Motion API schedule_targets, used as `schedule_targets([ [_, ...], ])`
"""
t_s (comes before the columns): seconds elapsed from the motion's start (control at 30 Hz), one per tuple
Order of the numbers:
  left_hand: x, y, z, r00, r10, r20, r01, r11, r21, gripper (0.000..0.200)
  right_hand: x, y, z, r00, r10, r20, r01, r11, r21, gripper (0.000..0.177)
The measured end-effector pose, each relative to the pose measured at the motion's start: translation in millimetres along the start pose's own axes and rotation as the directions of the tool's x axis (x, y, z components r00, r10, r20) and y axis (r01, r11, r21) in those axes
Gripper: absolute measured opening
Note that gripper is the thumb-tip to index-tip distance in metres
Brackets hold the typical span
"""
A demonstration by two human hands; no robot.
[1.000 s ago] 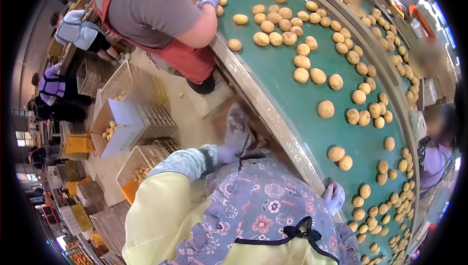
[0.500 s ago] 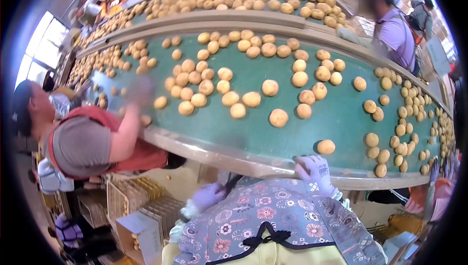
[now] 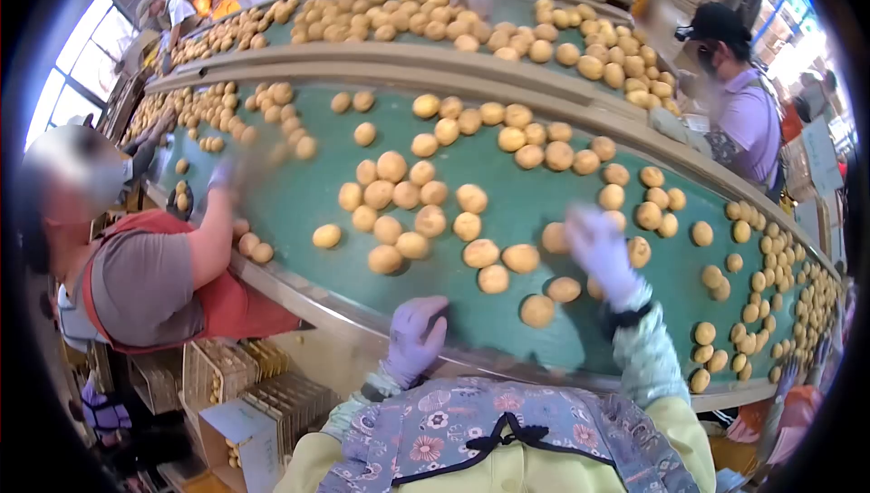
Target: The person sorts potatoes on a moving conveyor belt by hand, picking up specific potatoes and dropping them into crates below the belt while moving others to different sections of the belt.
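Both of my hands wear pale purple gloves. My right hand (image 3: 602,256) reaches out over the green conveyor belt (image 3: 489,334), fingers slightly blurred and apart, right beside a round yellow potato (image 3: 555,237). More potatoes lie partly behind and under that hand; I see none gripped. At the near edge of the belt, my left hand (image 3: 417,339) is raised, thumb apart from the fingers and nothing in it. A loose cluster of potatoes (image 3: 405,194) sits beyond the left hand, and a single potato (image 3: 536,312) lies between the two hands.
A metal rim (image 3: 349,316) runs along the belt's near side. On my left a person in a red apron (image 3: 245,298) works over the belt; across it stands a person in a lilac shirt (image 3: 752,121). A second potato line (image 3: 399,17) runs behind a divider. Crates (image 3: 217,368) stand below left.
My right hand has moved from the near rim out over the belt among the potatoes. The left hand has risen to the belt's edge. Potatoes appear shifted, and the view has moved too.
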State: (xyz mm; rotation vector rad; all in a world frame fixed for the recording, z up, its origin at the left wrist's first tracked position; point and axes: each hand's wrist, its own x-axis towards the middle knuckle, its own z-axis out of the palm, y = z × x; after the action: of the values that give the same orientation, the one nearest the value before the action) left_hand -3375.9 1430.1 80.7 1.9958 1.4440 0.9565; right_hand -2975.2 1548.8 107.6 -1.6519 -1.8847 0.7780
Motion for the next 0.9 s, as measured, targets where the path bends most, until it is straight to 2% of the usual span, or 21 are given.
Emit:
schedule_targets([
  [0.03,0,-6,-4,0.999,-0.034,-0.033,0.033,0.999,-0.030,0.037,37,5,7,0.974,-0.117,-0.196,0.103,0.991,-0.081,0.060],
  [0.1,3,-20,-14,0.997,-0.077,-0.030,0.076,0.997,-0.029,0.034,111,16,29,0.976,-0.100,-0.193,0.052,0.970,-0.238,0.067],
  [0.13,4,-26,-19,0.998,-0.063,-0.022,0.062,0.997,-0.045,0.034,118,-5,45,0.978,-0.103,-0.182,0.059,0.971,-0.232,0.067],
  [0.2,7,-38,-27,0.999,-0.052,-0.015,0.051,0.997,-0.060,0.034,130,-51,90,0.993,0.111,-0.032,-0.110,0.821,-0.561,0.079],
  [0.23,9,-44,-31,0.994,-0.103,-0.031,0.099,0.990,-0.103,0.035,120,-63,106,0.986,0.115,0.119,-0.054,0.903,-0.426,0.091],
  [0.3,13,-58,-40,0.988,-0.150,-0.036,0.143,0.979,-0.146,0.036,65,-50,163,0.948,-0.238,0.209,0.289,0.920,-0.265,0.091],
  [0.33,20,-68,-49,0.989,-0.149,0.005,0.149,0.982,-0.112,0.042,31,-72,161,0.944,-0.238,0.229,0.288,0.933,-0.215,0.088],
  [0.4,50,-68,-60,0.990,-0.129,0.063,0.135,0.987,-0.090,0.049,-19,-106,139,0.897,-0.361,0.254,0.421,0.872,-0.249,0.087],
  [0.43,73,-50,-69,0.993,0.048,0.111,-0.049,0.999,0.006,0.057,-39,-109,135,0.907,-0.342,0.244,0.401,0.878,-0.261,0.087],
  [0.47,88,-38,-72,0.962,0.219,0.166,-0.236,0.968,0.092,0.065,-57,-108,129,0.888,-0.397,0.230,0.453,0.841,-0.297,0.085],
  [0.5,94,-43,-63,0.958,0.231,0.167,-0.247,0.966,0.081,0.065,-67,-108,119,0.862,-0.457,0.220,0.507,0.794,-0.334,0.083],
  [0.53,97,-56,-50,0.934,0.273,0.230,-0.308,0.943,0.130,0.073,-71,-119,100,0.919,-0.320,0.231,0.388,0.837,-0.386,0.078],
  [0.57,100,-72,-40,0.905,0.309,0.293,-0.369,0.913,0.177,0.081,-71,-109,91,0.976,-0.177,0.127,0.211,0.917,-0.340,0.078],
  [0.6,103,-98,-45,0.890,0.255,0.378,-0.351,0.912,0.213,0.084,-72,-91,81,0.999,-0.023,0.030,0.031,0.962,-0.271,0.078],
  [0.63,104,-113,-61,0.890,0.268,0.370,-0.363,0.907,0.216,0.084,-85,-66,76,0.970,-0.165,-0.181,0.061,0.878,-0.475,0.078],
  [0.7,108,-148,-104,0.955,0.047,0.293,-0.174,0.890,0.422,0.079,-107,-44,71,0.951,-0.055,-0.303,-0.139,0.801,-0.583,0.085],
  [0.77,84,-195,-158,0.975,-0.011,0.223,-0.128,0.788,0.602,0.071,-135,-47,91,0.964,0.054,-0.259,-0.138,0.938,-0.319,0.097],
  [0.8,74,-207,-172,0.993,0.023,0.119,-0.087,0.823,0.561,0.070,-150,-43,112,0.983,-0.036,-0.179,-0.068,0.838,-0.541,0.105],
  [0.83,63,-217,-181,0.998,0.053,0.016,-0.053,0.858,0.511,0.070,-134,-100,94,0.998,-0.055,-0.025,0.023,0.735,-0.677,0.101],
  [0.9,51,-195,-184,0.990,0.101,-0.101,-0.051,0.908,0.416,0.071,-85,-116,107,0.975,-0.206,-0.080,0.151,0.887,-0.437,0.094],
])
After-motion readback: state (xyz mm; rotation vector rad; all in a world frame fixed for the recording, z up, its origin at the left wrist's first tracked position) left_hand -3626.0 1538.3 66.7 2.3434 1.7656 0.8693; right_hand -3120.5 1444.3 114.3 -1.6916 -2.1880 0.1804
